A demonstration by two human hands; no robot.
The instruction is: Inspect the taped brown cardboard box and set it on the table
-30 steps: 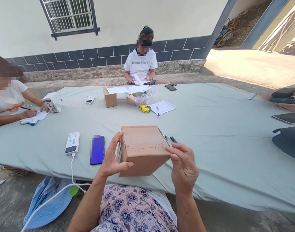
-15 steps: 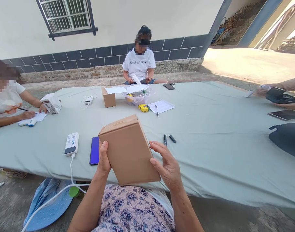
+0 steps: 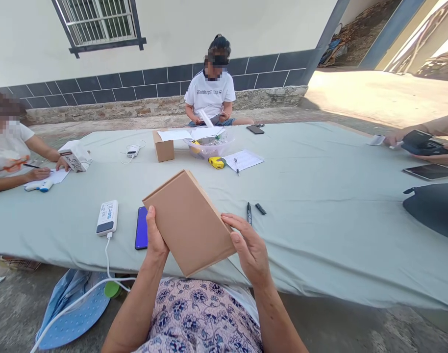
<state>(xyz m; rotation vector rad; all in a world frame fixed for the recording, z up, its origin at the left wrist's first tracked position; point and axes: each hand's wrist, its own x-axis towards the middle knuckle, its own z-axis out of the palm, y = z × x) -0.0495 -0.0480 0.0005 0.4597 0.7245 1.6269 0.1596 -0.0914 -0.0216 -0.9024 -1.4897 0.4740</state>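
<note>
Forward of the box [image 3: 190,223], the way is blocked by a tape measure [image 3: 217,163] and bowl [image 3: 205,153]; on the left it is narrowed by a phone [image 3: 141,230]. Past the marker [image 3: 249,213] and cap [image 3: 260,209], wide passage is left rightward over the cloth [image 3: 330,206].

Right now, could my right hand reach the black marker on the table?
Probably yes: the black marker lies just beyond your right hand with nothing visible between. That hand touches the cardboard box, though, so your left hand may need to hold it alone.
</note>
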